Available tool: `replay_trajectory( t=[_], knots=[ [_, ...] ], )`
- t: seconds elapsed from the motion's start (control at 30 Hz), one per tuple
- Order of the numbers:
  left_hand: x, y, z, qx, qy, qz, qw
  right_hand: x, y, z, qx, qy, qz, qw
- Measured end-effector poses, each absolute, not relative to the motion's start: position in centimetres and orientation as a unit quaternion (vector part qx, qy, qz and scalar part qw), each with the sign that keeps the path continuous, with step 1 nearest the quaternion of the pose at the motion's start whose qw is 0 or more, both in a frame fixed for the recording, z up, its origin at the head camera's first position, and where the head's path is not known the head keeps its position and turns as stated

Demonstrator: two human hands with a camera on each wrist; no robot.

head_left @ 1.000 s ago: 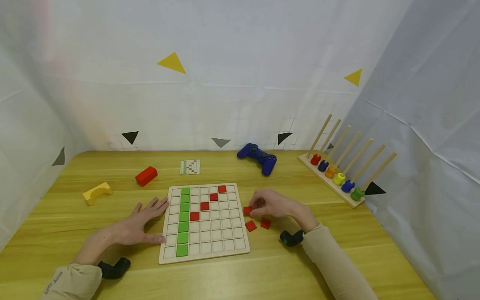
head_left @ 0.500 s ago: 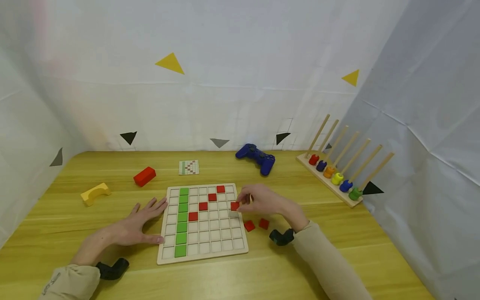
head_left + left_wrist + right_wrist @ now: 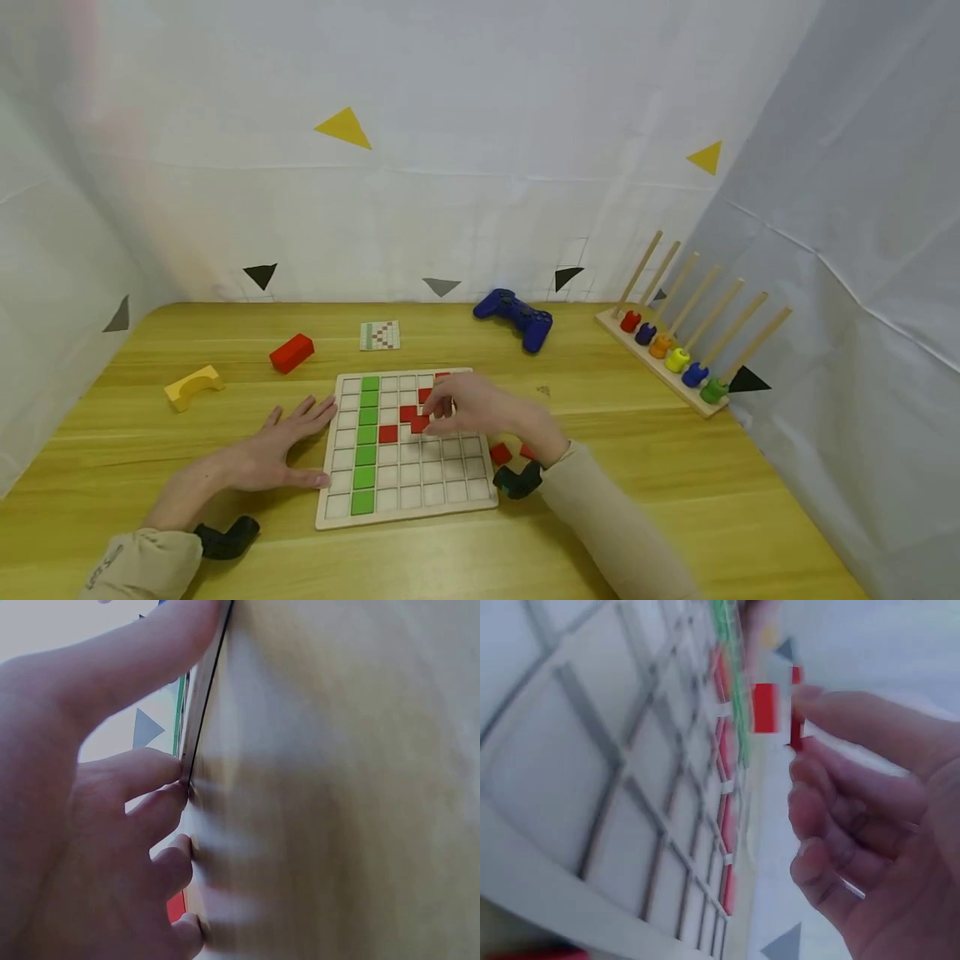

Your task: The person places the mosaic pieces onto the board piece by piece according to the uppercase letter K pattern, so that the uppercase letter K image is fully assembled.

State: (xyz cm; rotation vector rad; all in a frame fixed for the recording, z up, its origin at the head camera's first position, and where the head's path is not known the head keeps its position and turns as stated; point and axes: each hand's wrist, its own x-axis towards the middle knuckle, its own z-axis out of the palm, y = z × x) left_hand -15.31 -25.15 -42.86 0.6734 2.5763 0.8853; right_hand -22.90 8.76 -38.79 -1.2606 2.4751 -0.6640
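Observation:
A wooden grid board (image 3: 397,500) lies at mid table, with a column of green tiles (image 3: 365,436) and a diagonal of red tiles (image 3: 387,434) set in its squares. My right hand (image 3: 480,404) is over the board, pinching a red square tile (image 3: 419,425) between thumb and fingers. In the right wrist view that pinched tile (image 3: 796,709) stands edge-on, raised off the grid. My left hand (image 3: 262,454) rests at the board's left side, fingers spread and fingertips at its edge. The left wrist view shows the thumb and fingers along the board's edge (image 3: 201,705).
Loose red tiles (image 3: 500,453) lie right of the board, partly behind the right wrist. A small pattern card (image 3: 380,335), a red block (image 3: 292,353), a yellow arch block (image 3: 194,387) and a blue game controller (image 3: 514,319) lie around it. A peg stand (image 3: 662,362) with coloured beads is at right.
My right hand has picked up a red tile from beside the board and carried it left over the grid. The left hand has stayed at the board's edge.

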Motion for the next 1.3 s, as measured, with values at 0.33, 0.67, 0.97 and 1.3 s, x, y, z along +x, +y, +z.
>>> replay_trajectory(
  t=[0.33, 0.67, 0.97, 1.3],
  knots=[
    [-15.2, -25.1, -42.7, 0.244, 0.901, 0.32, 0.164, -22.4, 8.0, -40.0, -0.419, 0.86, -0.241, 0.166],
    [-15.2, -25.1, -42.8, 0.24, 0.902, 0.318, 0.164, -21.7, 7.1, -40.5, -0.411, 0.861, -0.231, 0.19],
    [-15.3, -25.2, -42.9, 0.232, 0.906, 0.313, 0.168, -21.5, 6.7, -41.0, -0.428, 0.865, -0.2, 0.169],
    [-15.3, -25.2, -43.0, 0.234, 0.904, 0.314, 0.168, -21.5, 6.8, -41.1, -0.419, 0.867, -0.208, 0.171]
  ],
)
